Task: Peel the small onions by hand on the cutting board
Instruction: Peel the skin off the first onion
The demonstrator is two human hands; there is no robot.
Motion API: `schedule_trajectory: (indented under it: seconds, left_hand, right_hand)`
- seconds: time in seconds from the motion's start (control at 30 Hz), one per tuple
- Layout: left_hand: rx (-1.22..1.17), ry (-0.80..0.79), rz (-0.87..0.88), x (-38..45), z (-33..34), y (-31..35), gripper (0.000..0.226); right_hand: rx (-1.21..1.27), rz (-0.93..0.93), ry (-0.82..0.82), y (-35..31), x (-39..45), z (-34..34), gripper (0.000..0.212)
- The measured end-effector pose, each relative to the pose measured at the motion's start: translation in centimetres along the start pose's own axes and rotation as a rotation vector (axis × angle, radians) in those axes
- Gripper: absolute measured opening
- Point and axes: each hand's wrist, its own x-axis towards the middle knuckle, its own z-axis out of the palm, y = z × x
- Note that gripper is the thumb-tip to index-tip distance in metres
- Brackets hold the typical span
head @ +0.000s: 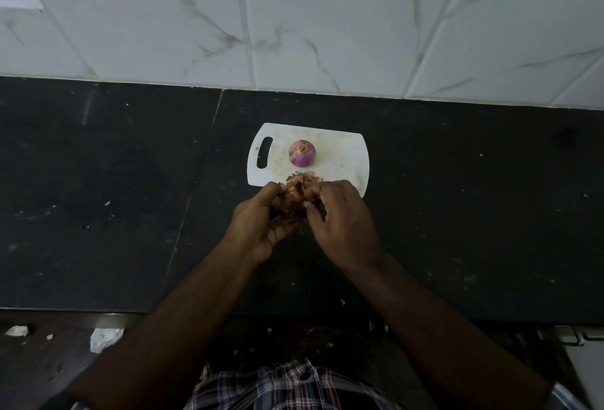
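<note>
Both hands work at the near edge of the white cutting board [340, 161] on the dark counter [114, 197]. The left hand [261, 223] cups a small onion [292, 199] in its grip; the right hand [340, 220] pinches loose skin [302, 178]. A peeled onion [302, 153] lies beyond the grip. Pulling each strip away from the cupping palm, toward the board, should keep scraps contained.

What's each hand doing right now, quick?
Left hand: curled around a clump of onion skins.
Right hand: fingers curled, pinching the same clump.
</note>
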Motion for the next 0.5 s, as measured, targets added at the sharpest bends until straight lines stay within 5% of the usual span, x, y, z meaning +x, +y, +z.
schedule_trajectory:
  seconds: [0.17, 0.5]
  left_hand:
    - [-0.059, -0.025, -0.039, 0.4, -0.9, 1.1, 0.023]
    - [-0.130, -0.097, -0.114, 0.1, -1.1, 1.5, 0.037]
  right_hand:
    - [0.012, -0.029, -0.105, 2.0, -1.4, -0.3, 0.021]
    - [-0.012, 0.242, -0.216, 5.4, -1.2, -1.2, 0.016]
